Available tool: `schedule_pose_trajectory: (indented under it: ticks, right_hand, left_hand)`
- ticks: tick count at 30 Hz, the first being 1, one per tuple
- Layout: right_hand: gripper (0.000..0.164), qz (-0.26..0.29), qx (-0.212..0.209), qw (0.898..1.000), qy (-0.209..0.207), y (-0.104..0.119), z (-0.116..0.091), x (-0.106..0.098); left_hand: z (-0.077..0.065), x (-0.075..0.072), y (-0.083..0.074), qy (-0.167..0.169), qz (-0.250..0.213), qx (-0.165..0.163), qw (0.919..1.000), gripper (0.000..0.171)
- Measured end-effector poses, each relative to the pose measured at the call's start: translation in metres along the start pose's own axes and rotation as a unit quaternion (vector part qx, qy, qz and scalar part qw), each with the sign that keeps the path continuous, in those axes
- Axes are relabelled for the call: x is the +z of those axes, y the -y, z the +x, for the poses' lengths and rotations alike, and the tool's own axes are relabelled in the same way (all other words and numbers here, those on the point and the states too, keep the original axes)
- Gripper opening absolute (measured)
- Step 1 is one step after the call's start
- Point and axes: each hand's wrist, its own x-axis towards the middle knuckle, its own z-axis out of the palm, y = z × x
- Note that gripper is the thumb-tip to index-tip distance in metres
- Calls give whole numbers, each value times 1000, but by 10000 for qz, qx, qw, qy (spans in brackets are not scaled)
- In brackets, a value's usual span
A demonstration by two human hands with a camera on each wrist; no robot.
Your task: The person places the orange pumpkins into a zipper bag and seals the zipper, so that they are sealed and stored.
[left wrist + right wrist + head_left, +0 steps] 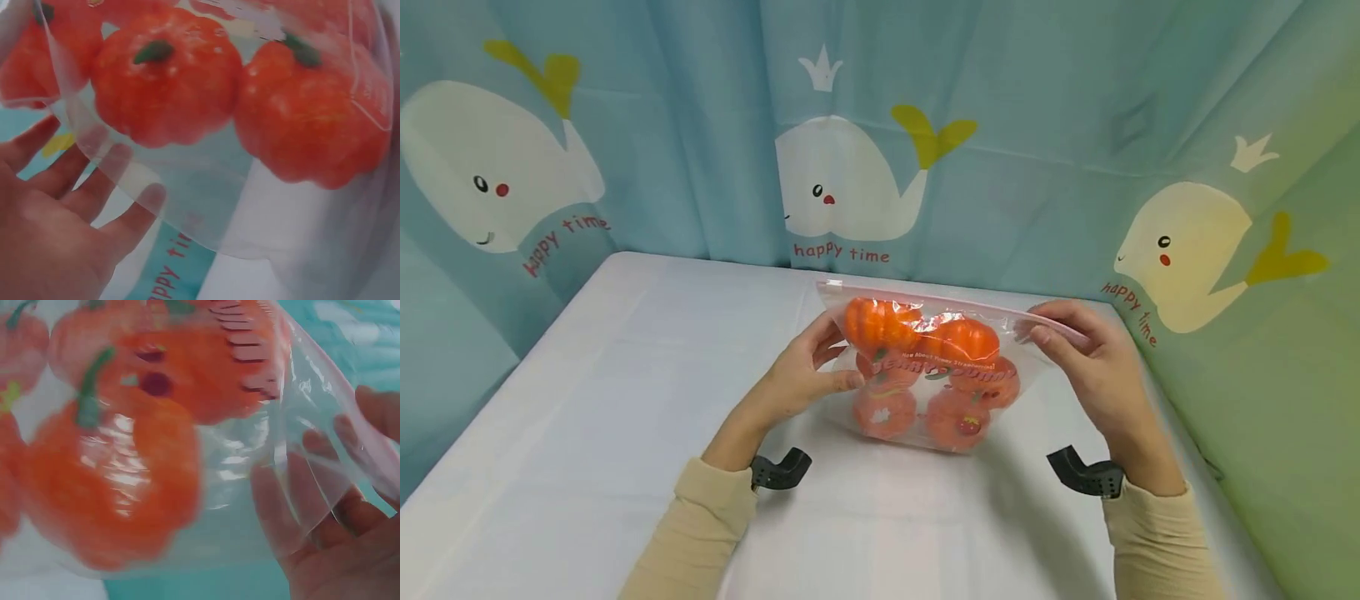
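Observation:
A clear zip bag (934,387) with printed lettering and a pink zip strip (955,302) along its top holds several small orange pumpkins (883,325) with green stems. At its right upper corner, my right hand (1097,367) pinches the strip between thumb and curled fingers; the right wrist view shows some of those fingers through the film (240,506). My left hand (797,379) is at the bag's left side, thumb in front. In the left wrist view its fingers (94,194) are spread, fairly straight, against the bag's edge. Whether the bag's bottom touches the table cannot be told.
The bag is over a white-covered table (625,400). Behind the table hangs a blue curtain (700,150) printed with whales, and a greenish stretch of curtain (1285,400) runs along the right side. Dark wrist mounts (781,468) sit on both wrists.

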Motion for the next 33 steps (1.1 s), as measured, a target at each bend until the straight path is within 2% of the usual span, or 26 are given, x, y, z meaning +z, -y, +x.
schedule_pose_trajectory:
  ticks: [3, 5, 7, 9, 12, 14, 15, 19, 22, 24, 28, 33]
  right_hand:
    - [23, 733, -139, 9972, -32, -14, -12, 6]
    - [24, 1207, -448, 9917, -1, -24, -19, 10]
    - [23, 1605, -553, 9855, 18, -33, -25, 13]
    - [23, 1393, -371, 9896, -45, -41, -29, 16]
    - [22, 431, 179, 9989, 101, -48, -30, 17]
    - [26, -251, 429, 9982, 345, -51, -28, 15]
    - [29, -399, 508, 9967, 501, -52, -27, 14]
    - [43, -342, 729, 9903, 1134, -60, -22, 11]
    - [50, -58, 1022, 9814, 1624, -68, -18, 11]
    - [53, 21, 1187, 9768, 1780, -72, -17, 13]
    - [50, -124, 1423, 9785, 1486, -78, -15, 20]
    - [48, -157, 1898, 9770, 960, -80, -12, 30]
  left_hand:
    - [-1, 6, 3, 38, 88, -93, 9999, 94]
    - [0, 11, 4, 55, 150, -127, 9998, 92]
    - [1, 15, 4, 47, 196, -94, 9998, 89]
    - [2, 18, 4, -12, 213, -80, 9997, 86]
    - [4, 18, 4, -146, 280, -26, 9995, 80]
    - [6, 17, 3, -208, 274, 15, 9994, 78]
    - [6, 16, 4, -222, 236, 33, 9995, 78]
    - [7, 10, 6, -179, 92, -87, 9998, 80]
    - [7, 6, 11, -116, 138, -351, 9992, 81]
    - [7, 3, 15, -50, 142, -488, 9987, 81]
    - [7, 1, 21, -4, 122, -769, 9970, 80]
    - [7, 1, 22, -187, 145, -1083, 9938, 78]
